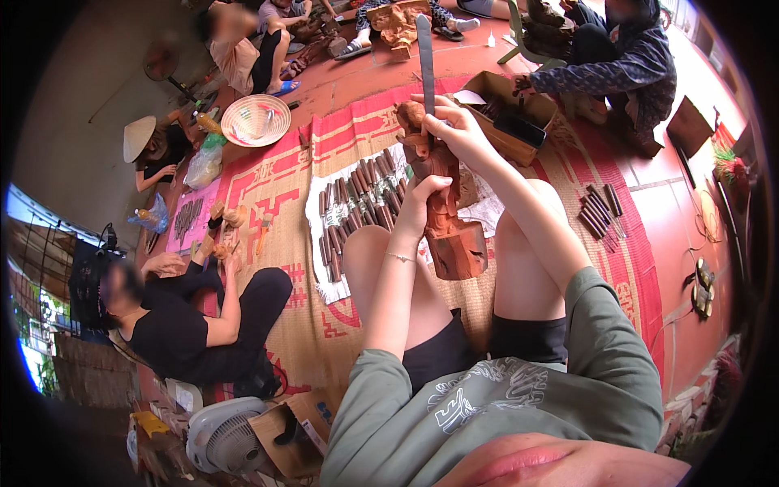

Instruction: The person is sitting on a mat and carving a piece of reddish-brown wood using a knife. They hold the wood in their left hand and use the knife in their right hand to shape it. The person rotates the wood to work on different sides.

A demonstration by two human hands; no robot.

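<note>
A reddish-brown carved wooden figure (456,249) stands tilted between my knees, its squared base toward me and its rounded head away. My left hand (422,204) is closed around the figure's middle, the thumb lying across the carving. My right hand (459,130) grips a long, flat, dark-grey file (426,61) by the figure's head. The file's rounded end points away from me; its lower part runs against the carving, partly hidden by my fingers. On a white cloth (326,286) beyond my left knee lie several wooden-handled carving tools (361,199) in rows.
More tools (599,215) lie on the red-and-tan mat (300,349) at my right. A cardboard box (527,150) sits ahead right, a woven conical hat (256,121) far left. A person (182,333) works wood at my left; others sit ahead. A fan (231,438) is near left.
</note>
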